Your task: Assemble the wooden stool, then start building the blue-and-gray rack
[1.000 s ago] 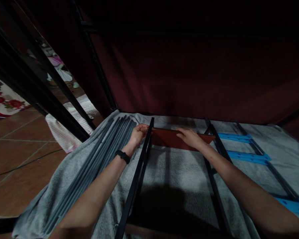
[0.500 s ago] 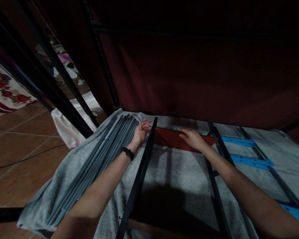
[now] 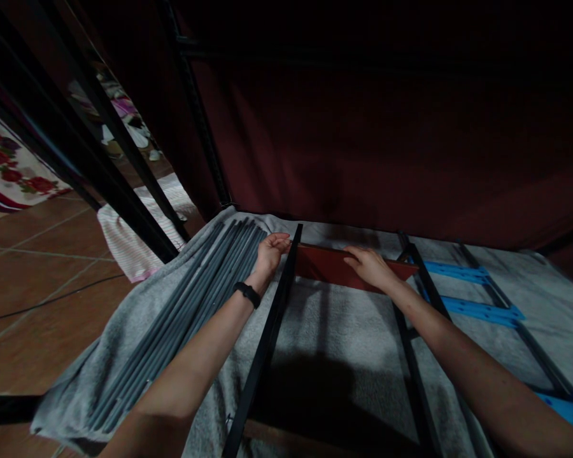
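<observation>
Board (image 3: 321,263) flat, reddish-brown (right hand (image 3: 370,267) on edge).

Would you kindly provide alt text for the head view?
A person's right hand holds a reddish board between black bars; the left hand is beside one bar's far end. Grey rods and blue pieces lie on a grey blanket.

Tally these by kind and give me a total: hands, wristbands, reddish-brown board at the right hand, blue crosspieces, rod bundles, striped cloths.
Hands, left hand and right hand: 2
Wristband: 1
Reddish-brown board: 1
Blue crosspieces in view: 3
Bundle of grey rods, too bunched to count singly: 1
Striped cloth: 1
Total: 9
</observation>
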A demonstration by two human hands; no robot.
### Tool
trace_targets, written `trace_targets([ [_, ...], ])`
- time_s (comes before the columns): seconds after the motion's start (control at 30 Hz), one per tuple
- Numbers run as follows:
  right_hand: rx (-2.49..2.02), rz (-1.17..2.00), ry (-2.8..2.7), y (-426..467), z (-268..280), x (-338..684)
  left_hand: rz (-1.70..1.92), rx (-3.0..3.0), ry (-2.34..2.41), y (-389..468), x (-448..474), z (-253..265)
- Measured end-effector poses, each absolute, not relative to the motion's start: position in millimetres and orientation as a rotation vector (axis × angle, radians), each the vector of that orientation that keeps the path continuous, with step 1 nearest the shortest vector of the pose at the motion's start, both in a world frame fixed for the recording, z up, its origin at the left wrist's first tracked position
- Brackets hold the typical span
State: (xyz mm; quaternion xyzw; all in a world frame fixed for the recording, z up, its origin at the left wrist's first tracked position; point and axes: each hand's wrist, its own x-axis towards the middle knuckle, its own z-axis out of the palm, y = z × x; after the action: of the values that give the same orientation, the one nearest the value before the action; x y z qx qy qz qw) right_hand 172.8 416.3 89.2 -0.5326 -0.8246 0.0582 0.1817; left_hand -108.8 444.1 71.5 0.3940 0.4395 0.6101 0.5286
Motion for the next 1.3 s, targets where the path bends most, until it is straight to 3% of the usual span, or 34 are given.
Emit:
trace_targets([
  [1.3,-1.527,0.143,-2.343,417,92,172,1.409,0.914,1.095,439,-105,70],
])
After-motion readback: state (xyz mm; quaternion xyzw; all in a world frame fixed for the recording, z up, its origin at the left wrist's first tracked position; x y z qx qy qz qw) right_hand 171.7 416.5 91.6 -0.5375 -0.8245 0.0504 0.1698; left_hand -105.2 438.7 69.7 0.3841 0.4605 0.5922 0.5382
